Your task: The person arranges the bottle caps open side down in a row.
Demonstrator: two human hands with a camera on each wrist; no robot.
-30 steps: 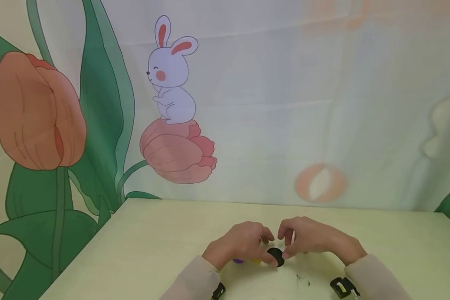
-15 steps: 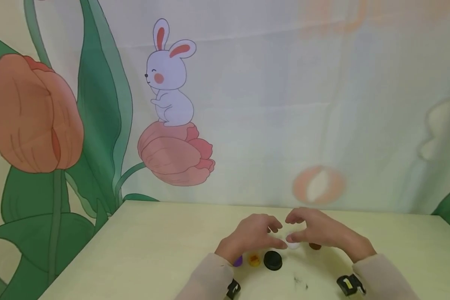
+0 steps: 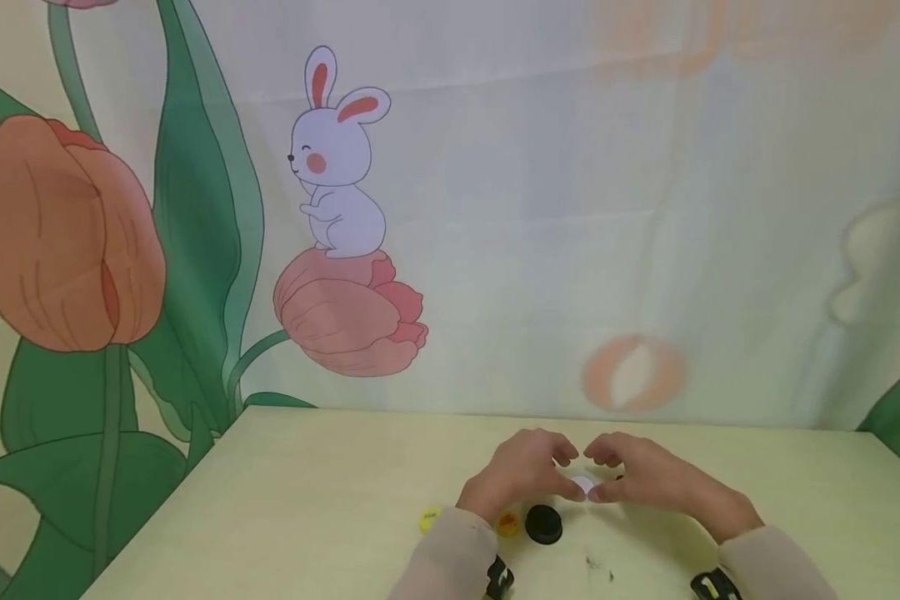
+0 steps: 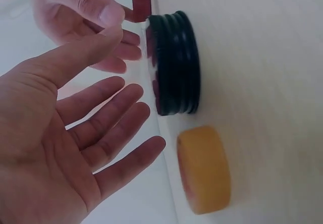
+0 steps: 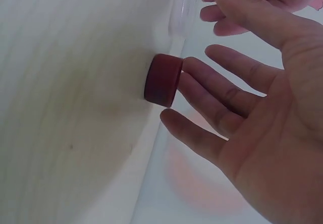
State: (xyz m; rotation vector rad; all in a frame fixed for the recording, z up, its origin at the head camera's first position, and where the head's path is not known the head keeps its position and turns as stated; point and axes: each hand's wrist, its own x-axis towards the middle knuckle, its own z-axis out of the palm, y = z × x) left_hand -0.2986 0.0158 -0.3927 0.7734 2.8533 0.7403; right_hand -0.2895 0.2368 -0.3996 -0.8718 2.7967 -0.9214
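My left hand [image 3: 528,467] and right hand [image 3: 637,471] hover over the table, thumbs close together and fingers loosely bent. Between them, behind the thumbs, lies a round white cap [image 3: 583,483]; its clear rim [image 5: 184,12] shows in the right wrist view. I cannot tell whether a thumb touches it. Neither hand grips anything. A red-brown cap [image 5: 164,80] lies by the right fingertips, mostly covered by that hand in the head view. In front of the left hand sits a black ridged lid [image 3: 543,525], beside a yellow-orange cap [image 3: 507,523].
Another yellow cap [image 3: 430,521] lies left of the left sleeve. Dark marks [image 3: 600,569] are on the pale tabletop [image 3: 307,492] before the hands. A curtain [image 3: 495,208] printed with tulips and a rabbit hangs behind the table's far edge.
Both hands leave the black lid and shift away from it, rightward, to the white cap. The left sleeve now covers the purple cap, and the left yellow cap has come into view.
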